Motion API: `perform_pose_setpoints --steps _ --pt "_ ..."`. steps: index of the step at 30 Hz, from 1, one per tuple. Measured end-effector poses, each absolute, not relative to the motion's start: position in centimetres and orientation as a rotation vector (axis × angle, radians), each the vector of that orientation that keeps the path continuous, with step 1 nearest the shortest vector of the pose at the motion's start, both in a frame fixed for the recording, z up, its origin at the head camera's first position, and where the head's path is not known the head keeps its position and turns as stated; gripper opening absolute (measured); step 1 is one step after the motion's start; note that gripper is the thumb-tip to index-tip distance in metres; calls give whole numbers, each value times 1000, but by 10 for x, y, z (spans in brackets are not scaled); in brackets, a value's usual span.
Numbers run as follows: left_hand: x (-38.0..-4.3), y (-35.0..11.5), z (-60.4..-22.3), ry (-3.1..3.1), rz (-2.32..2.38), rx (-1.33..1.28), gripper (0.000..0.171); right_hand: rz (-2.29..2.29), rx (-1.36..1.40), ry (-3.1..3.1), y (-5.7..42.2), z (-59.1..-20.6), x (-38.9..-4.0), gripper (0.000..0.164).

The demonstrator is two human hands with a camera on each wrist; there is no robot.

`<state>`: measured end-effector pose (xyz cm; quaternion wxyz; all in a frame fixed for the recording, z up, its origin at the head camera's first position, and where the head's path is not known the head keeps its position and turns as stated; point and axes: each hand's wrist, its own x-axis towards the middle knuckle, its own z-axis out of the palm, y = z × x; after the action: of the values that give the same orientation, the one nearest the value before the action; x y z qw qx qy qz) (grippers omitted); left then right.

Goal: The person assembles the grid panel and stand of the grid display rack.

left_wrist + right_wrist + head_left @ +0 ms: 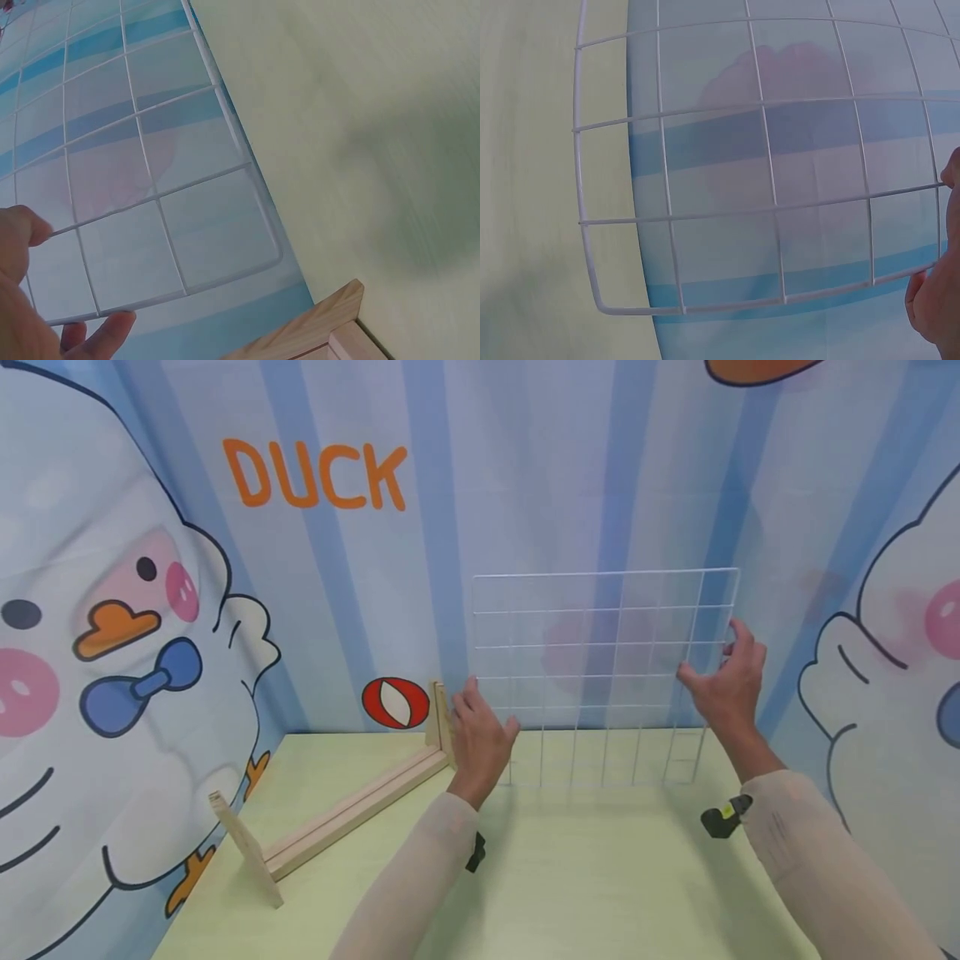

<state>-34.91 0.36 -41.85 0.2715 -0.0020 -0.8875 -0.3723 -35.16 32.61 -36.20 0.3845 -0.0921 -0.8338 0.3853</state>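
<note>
The grid (617,644) is held upright by both hands. Its left edge is gripped between the thumb and fingers of the left hand (483,739); its right edge is gripped likewise, higher up, by the right hand (726,685). Whether its bottom edge is rested on the table (585,877) cannot be told. Left of the grid, a wooden stand (360,816) is set slantwise on the table. Behind the grid, a striped cloth (517,485) is hung.
</note>
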Motion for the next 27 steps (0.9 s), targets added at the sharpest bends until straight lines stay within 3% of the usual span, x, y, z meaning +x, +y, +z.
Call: perform_pose_setpoints --steps 27 --pt "-355 16 -408 -2301 -1054 8 79 968 -256 -2038 323 -348 -350 77"
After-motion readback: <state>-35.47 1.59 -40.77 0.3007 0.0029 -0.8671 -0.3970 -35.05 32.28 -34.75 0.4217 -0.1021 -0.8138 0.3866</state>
